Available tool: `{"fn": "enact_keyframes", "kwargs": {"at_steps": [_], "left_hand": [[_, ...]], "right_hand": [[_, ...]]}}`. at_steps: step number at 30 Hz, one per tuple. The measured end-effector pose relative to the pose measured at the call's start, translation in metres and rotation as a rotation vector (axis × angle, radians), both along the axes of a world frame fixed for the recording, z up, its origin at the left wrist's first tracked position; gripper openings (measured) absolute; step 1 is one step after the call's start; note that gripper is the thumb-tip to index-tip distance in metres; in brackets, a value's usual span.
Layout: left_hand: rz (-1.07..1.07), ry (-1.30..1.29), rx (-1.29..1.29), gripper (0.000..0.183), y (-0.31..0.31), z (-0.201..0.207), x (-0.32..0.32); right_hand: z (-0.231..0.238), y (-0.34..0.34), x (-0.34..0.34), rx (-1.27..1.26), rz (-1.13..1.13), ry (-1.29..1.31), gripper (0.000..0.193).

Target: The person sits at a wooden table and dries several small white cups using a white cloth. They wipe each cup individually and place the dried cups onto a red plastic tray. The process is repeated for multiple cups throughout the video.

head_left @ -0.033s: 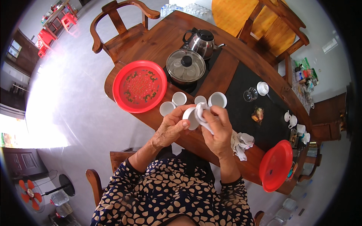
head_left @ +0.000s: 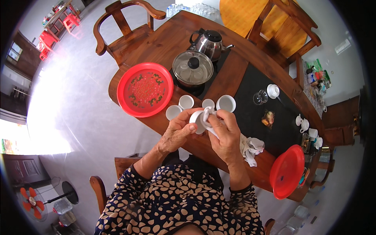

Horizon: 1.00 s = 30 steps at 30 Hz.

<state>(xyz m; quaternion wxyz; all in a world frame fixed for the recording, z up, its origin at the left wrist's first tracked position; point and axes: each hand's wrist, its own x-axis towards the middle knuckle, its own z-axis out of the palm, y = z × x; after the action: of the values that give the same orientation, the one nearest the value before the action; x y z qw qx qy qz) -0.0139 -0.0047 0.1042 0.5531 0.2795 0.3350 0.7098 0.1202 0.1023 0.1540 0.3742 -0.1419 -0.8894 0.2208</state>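
A small white cup [head_left: 197,124] is tilted in my left hand [head_left: 175,133], thumb on its near side and fingers round the back. My right hand [head_left: 225,137] pinches a white cloth [head_left: 208,114] and presses it into the cup's mouth and against its rim. Just beyond my hands, several white cups stand on the wooden table: two on the left [head_left: 173,112] [head_left: 186,102], a smaller one [head_left: 208,103] partly behind the cloth, and a wider one [head_left: 226,103] on the right. Beside my right wrist lies a crumpled whitish cloth [head_left: 252,149].
A red basin [head_left: 124,92] sits at the left, near a glass-lidded pot [head_left: 192,80] and a steel kettle [head_left: 209,46]. Another red basin [head_left: 288,172] is at the right edge. A glass cup [head_left: 260,98], white lidded bowl [head_left: 273,91] and small packet [head_left: 268,119] lie on the black panel.
My right fingers and the cloth have shifted slightly at the cup's rim, with the fingers curled further in. My left hand still holds the cup in nearly the same place.
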Motion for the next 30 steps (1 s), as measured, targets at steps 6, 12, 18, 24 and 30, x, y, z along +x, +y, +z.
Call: {"fn": "enact_keyframes", "kwargs": {"at_steps": [6,12,18,24,30], "left_hand": [[0.074,0.088,0.015,0.056,0.003,-0.001,0.001],[0.023,0.022,-0.008,0.055,0.001,-0.006,0.003],[0.021,0.013,0.022,0.053,0.004,-0.005,0.003],[0.017,0.047,0.040,0.054,0.000,-0.007,0.003],[0.068,0.083,0.078,0.054,0.004,0.001,0.004]], "right_hand": [[0.002,-0.011,0.006,-0.019,0.093,-0.176,0.038],[0.003,-0.006,0.006,-0.261,0.083,0.023,0.035],[0.001,-0.010,-0.001,0.077,-0.011,-0.191,0.032],[-0.002,-0.010,0.004,-0.549,0.257,-0.081,0.029],[-0.004,-0.019,-0.005,-0.721,0.130,0.099,0.028]]}}
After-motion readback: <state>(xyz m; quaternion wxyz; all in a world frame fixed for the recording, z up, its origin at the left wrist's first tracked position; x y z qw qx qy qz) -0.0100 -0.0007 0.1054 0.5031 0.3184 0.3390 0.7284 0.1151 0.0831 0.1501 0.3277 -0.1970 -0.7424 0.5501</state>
